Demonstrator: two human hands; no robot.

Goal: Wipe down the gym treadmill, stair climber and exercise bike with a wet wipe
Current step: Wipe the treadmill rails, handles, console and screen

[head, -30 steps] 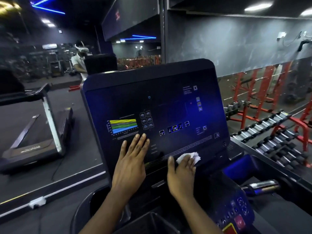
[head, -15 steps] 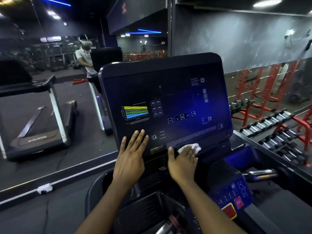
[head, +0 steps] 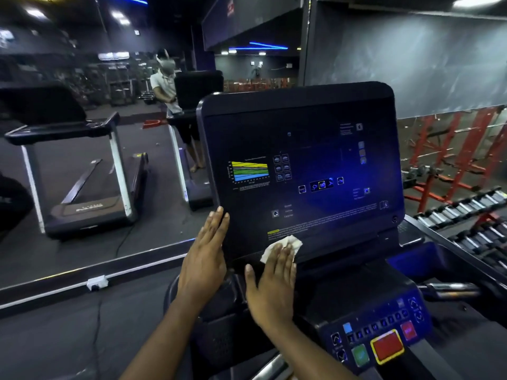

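Observation:
The treadmill's dark console screen (head: 315, 149) stands in front of me, showing a coloured chart and small icons. My right hand (head: 274, 281) lies flat on a crumpled white wet wipe (head: 285, 244), pressing it against the screen's lower edge. My left hand (head: 204, 259) rests flat with fingers together on the screen's lower left corner and holds nothing. Below the screen sits the control panel (head: 384, 333) with a red stop button (head: 386, 345), a green button and small keys.
A wall mirror (head: 82, 160) on the left reflects a treadmill and a person in a white shirt. A chrome handlebar (head: 450, 287) juts out at right. Dumbbell racks (head: 466, 215) and red frames stand at right. A white socket (head: 96, 282) sits on the floor strip.
My left hand slid left from the screen's lower middle to its lower left corner. My right hand with the wipe moved slightly left along the bottom edge. The view shifted right and down.

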